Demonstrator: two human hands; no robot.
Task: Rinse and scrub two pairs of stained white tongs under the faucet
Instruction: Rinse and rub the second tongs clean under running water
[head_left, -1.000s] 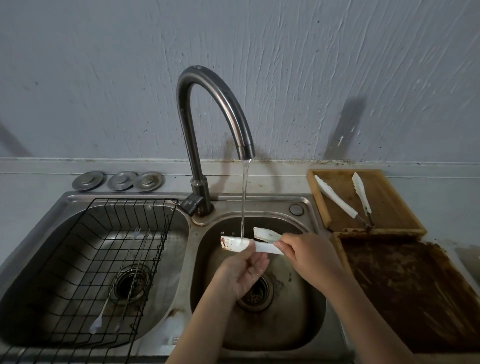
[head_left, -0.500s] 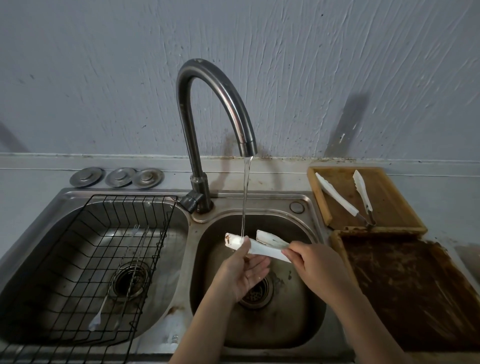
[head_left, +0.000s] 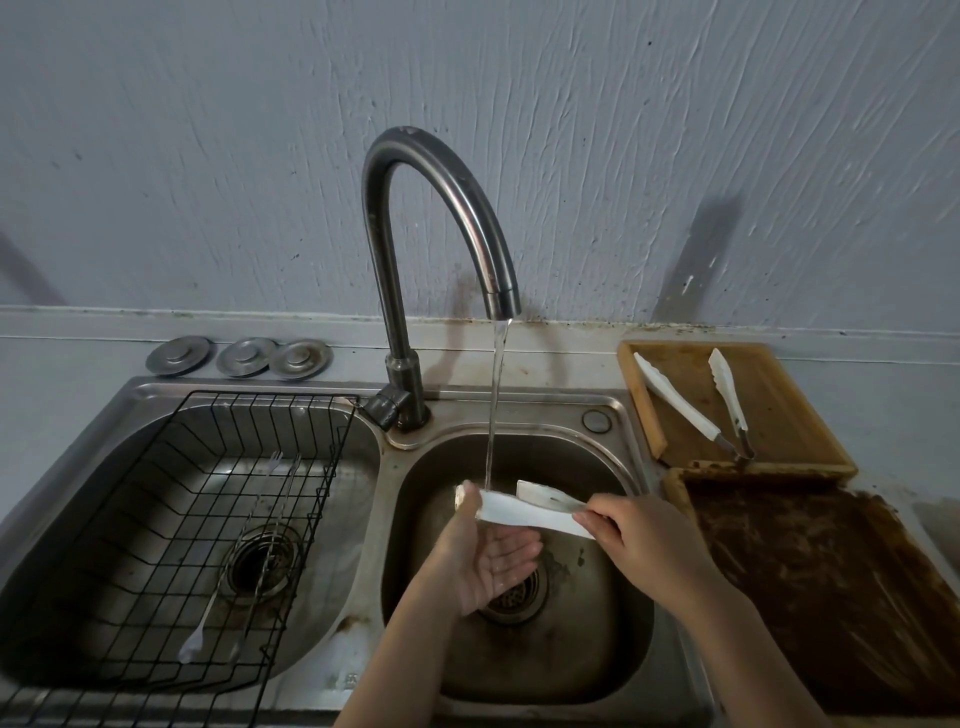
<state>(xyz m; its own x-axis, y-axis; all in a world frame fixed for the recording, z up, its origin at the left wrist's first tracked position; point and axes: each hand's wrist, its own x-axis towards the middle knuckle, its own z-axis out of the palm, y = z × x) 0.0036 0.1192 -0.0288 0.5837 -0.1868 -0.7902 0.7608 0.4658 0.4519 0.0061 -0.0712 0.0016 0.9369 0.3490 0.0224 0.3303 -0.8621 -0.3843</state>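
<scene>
Over the right sink basin my right hand grips the handle end of a pair of white tongs. Water runs from the curved steel faucet onto the front arm of these tongs. My left hand is palm up under that arm, its thumb pressed on the stained tip. The rear arm sticks out free behind. A second pair of white tongs lies spread on a wooden board to the right.
The left basin holds a black wire rack with a fork and slim utensils on it. Three metal sink plugs sit on the ledge behind. A dirty brown tray lies right of the sink, in front of the wooden board.
My left thumb has slid toward the tip of the front tong arm, covering more of it. The tongs have tilted slightly and stayed under the stream.
</scene>
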